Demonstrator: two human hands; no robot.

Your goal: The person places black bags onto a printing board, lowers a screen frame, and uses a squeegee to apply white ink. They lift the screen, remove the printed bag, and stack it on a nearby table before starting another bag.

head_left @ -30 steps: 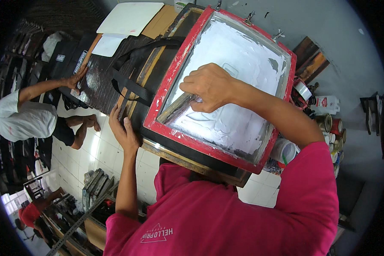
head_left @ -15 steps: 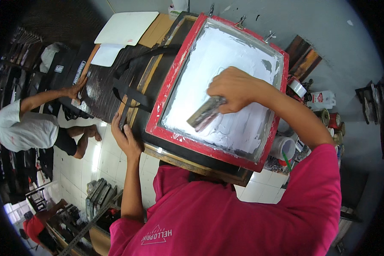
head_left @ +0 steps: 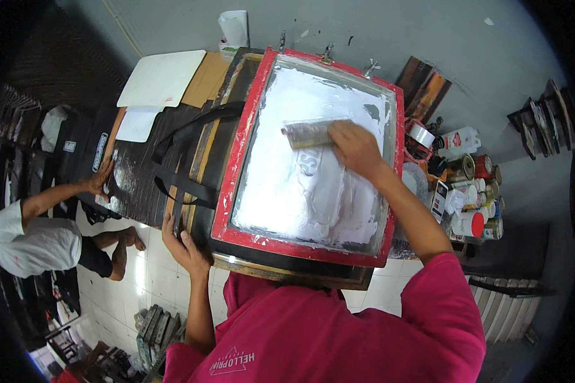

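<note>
My right hand (head_left: pixel 358 148) is closed round one end of a squeegee (head_left: pixel 310 135), its blade lying across the white ink (head_left: pixel 268 150) in a red-framed printing screen (head_left: pixel 222 214). Faint lettering shows in the mesh below the squeegee. Beneath the screen is a dark board (head_left: pixel 287 262) with wooden edges. Black straps (head_left: pixel 198 189) come out from under the screen's left side. My left hand (head_left: pixel 188 249) rests at the board's left corner beside these straps, fingers stretched and thumb apart, holding nothing that I can see.
Metal clamps (head_left: pixel 328 52) stand at the screen's far edge. Paint cans (head_left: pixel 469 223) and bottles crowd the right side. White sheets (head_left: pixel 163 80) and cardboard (head_left: pixel 204 80) lie at the far left. A person in a white shirt (head_left: pixel 41 246) has one hand on the dark table (head_left: pixel 134 179).
My right hand has pushed the squeegee away from me to the screen's middle and turned it crosswise, baring lettering behind it. The view has shifted; my left hand stays at the corner.
</note>
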